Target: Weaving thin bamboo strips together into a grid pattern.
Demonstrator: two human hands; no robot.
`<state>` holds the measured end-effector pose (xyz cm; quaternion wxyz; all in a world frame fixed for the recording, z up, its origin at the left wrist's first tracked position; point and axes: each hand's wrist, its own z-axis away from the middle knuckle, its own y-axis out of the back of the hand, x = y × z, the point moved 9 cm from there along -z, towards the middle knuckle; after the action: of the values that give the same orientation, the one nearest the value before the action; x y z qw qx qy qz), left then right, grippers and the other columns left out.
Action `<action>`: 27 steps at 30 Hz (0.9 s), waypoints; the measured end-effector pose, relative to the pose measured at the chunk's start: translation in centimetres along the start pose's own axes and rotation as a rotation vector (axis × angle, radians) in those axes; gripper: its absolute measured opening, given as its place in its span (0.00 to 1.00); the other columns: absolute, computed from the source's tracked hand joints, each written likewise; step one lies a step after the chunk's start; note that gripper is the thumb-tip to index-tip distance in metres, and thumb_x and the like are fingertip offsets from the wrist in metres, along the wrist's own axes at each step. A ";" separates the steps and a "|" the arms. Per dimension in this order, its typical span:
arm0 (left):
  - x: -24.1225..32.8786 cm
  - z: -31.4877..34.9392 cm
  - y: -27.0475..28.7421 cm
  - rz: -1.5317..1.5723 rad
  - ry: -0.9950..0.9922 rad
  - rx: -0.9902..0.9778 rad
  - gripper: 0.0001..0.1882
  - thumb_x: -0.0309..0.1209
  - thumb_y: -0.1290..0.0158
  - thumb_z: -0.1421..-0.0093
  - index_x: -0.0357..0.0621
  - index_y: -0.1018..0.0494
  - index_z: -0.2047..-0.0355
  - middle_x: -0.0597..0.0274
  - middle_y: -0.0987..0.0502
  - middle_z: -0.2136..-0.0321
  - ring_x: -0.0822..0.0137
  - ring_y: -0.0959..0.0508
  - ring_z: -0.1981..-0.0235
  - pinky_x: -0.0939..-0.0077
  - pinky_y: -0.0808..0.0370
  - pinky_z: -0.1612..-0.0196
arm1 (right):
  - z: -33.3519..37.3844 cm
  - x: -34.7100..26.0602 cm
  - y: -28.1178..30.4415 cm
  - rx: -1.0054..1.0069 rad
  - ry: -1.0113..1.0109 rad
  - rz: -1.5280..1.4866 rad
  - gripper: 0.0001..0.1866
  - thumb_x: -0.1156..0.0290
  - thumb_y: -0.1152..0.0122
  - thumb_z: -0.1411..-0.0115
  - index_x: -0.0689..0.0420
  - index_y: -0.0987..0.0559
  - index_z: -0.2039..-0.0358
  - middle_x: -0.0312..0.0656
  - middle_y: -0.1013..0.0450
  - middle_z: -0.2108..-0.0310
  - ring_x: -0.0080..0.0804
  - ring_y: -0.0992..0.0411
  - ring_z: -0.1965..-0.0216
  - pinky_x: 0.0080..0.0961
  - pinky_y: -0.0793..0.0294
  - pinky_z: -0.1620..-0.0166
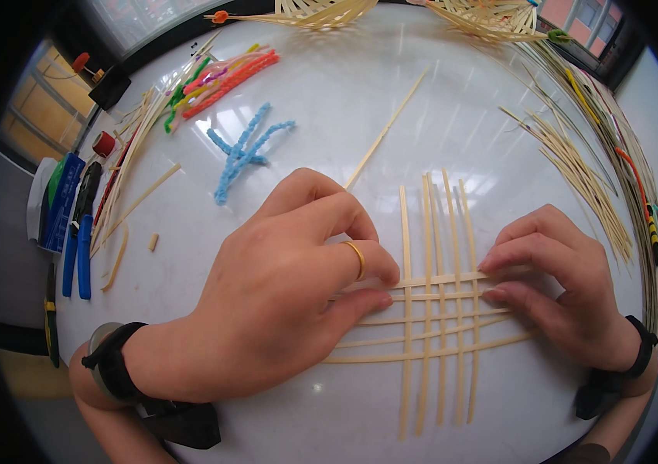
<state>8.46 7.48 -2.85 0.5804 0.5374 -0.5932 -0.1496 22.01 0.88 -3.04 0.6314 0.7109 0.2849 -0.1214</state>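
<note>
In front of me lies an open lattice of thin pale bamboo strips, several upright ones crossed over and under by several sideways ones. My left hand, with a gold ring on one finger, is closed at the lattice's left side, thumb and fingertips at the left part of the farthest sideways strip. At the right side, my right hand is closed too, its fingertips on that same strip's right end and its thumb by the strip just below. My left hand covers the left ends of some sideways strips.
Blue fuzzy pipe cleaners lie beyond my left hand, with a coloured pipe cleaner bundle farther back. Blue-handled pliers are far left. A loose strip lies ahead. Strip bundles lie right; woven pieces stand at the back.
</note>
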 end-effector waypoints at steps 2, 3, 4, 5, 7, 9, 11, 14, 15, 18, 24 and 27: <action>0.0 0.0 -0.1 0.000 -0.006 0.001 0.14 0.22 0.34 0.61 0.47 0.21 0.71 0.66 0.27 0.72 0.64 0.30 0.64 0.72 0.31 0.62 | 0.1 0.2 -0.1 0.000 -0.010 -0.014 0.13 0.84 0.33 0.55 0.60 0.23 0.67 0.42 0.30 0.65 0.31 0.27 0.65 0.22 0.24 0.62; 0.0 0.0 -0.1 -0.002 -0.011 0.004 0.14 0.22 0.34 0.61 0.47 0.20 0.71 0.67 0.27 0.72 0.64 0.30 0.64 0.72 0.31 0.63 | 0.1 0.3 -0.1 -0.001 -0.019 -0.030 0.13 0.84 0.33 0.55 0.60 0.23 0.68 0.41 0.30 0.65 0.31 0.27 0.64 0.22 0.25 0.62; -0.1 0.0 -0.1 -0.001 -0.011 0.003 0.14 0.22 0.34 0.61 0.47 0.20 0.71 0.67 0.27 0.72 0.64 0.30 0.64 0.72 0.31 0.63 | 0.1 0.4 -0.1 -0.001 -0.020 -0.030 0.13 0.84 0.33 0.55 0.60 0.23 0.68 0.41 0.30 0.65 0.31 0.27 0.64 0.22 0.25 0.62; -0.1 -0.1 -0.1 0.003 -0.009 0.006 0.15 0.22 0.34 0.61 0.47 0.20 0.70 0.67 0.27 0.72 0.64 0.30 0.64 0.72 0.31 0.63 | 0.1 0.3 -0.1 -0.006 -0.018 -0.022 0.13 0.84 0.33 0.55 0.60 0.23 0.68 0.42 0.30 0.65 0.31 0.27 0.64 0.22 0.24 0.62; 0.0 -0.1 -0.2 0.007 -0.007 0.009 0.15 0.22 0.34 0.61 0.48 0.20 0.70 0.67 0.27 0.72 0.64 0.30 0.64 0.72 0.31 0.63 | 0.1 0.3 -0.1 -0.011 -0.016 -0.013 0.13 0.83 0.33 0.55 0.60 0.23 0.68 0.42 0.30 0.65 0.31 0.27 0.65 0.22 0.24 0.62; 0.2 -0.1 -0.1 0.012 -0.015 0.018 0.15 0.22 0.34 0.60 0.50 0.19 0.69 0.68 0.27 0.72 0.63 0.30 0.65 0.73 0.31 0.63 | 0.2 0.3 -0.2 -0.023 -0.033 -0.015 0.13 0.83 0.33 0.55 0.60 0.23 0.68 0.42 0.30 0.65 0.32 0.27 0.64 0.22 0.24 0.62; 0.3 0.0 -0.3 0.001 -0.036 0.011 0.15 0.22 0.34 0.60 0.51 0.19 0.69 0.68 0.27 0.73 0.63 0.30 0.65 0.73 0.31 0.64 | 0.3 0.1 -0.2 -0.010 -0.024 -0.015 0.13 0.82 0.32 0.56 0.60 0.23 0.68 0.42 0.30 0.65 0.32 0.27 0.64 0.23 0.25 0.62; 0.4 0.0 -0.4 -0.011 -0.076 0.006 0.14 0.23 0.34 0.59 0.53 0.19 0.70 0.69 0.28 0.74 0.64 0.30 0.67 0.73 0.31 0.65 | 0.3 -0.1 -0.1 0.004 0.004 0.011 0.15 0.80 0.29 0.58 0.59 0.22 0.67 0.42 0.31 0.65 0.32 0.28 0.65 0.23 0.26 0.64; 0.5 0.0 -0.3 -0.015 -0.092 0.010 0.14 0.23 0.34 0.59 0.53 0.19 0.70 0.70 0.28 0.75 0.64 0.30 0.68 0.74 0.31 0.65 | 0.3 -0.4 0.0 0.004 0.028 0.035 0.16 0.78 0.28 0.59 0.58 0.22 0.67 0.41 0.31 0.66 0.31 0.29 0.66 0.23 0.27 0.65; 0.7 0.0 -0.2 -0.028 -0.094 0.003 0.14 0.23 0.34 0.59 0.53 0.18 0.70 0.70 0.27 0.76 0.65 0.31 0.70 0.75 0.32 0.69 | 0.5 -0.7 0.0 0.019 0.034 0.076 0.19 0.76 0.26 0.61 0.57 0.21 0.66 0.40 0.31 0.67 0.31 0.31 0.66 0.23 0.30 0.67; 0.7 0.0 -0.5 0.030 -0.085 -0.045 0.15 0.23 0.33 0.60 0.52 0.18 0.69 0.70 0.25 0.79 0.68 0.31 0.74 0.78 0.33 0.73 | 0.4 -1.7 0.4 0.054 0.091 0.177 0.21 0.76 0.26 0.64 0.57 0.21 0.65 0.39 0.30 0.68 0.32 0.32 0.65 0.24 0.31 0.66; 0.7 0.0 -0.5 0.059 -0.072 -0.054 0.14 0.23 0.34 0.60 0.49 0.18 0.70 0.70 0.25 0.79 0.68 0.31 0.74 0.78 0.33 0.73 | 0.4 -2.0 0.4 0.056 0.102 0.168 0.23 0.76 0.26 0.64 0.57 0.21 0.63 0.39 0.30 0.67 0.33 0.32 0.65 0.24 0.30 0.66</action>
<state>8.90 6.76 -2.85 0.5770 0.4980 -0.6252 -0.1677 20.72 0.00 -1.72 0.6040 0.7549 0.2527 -0.0395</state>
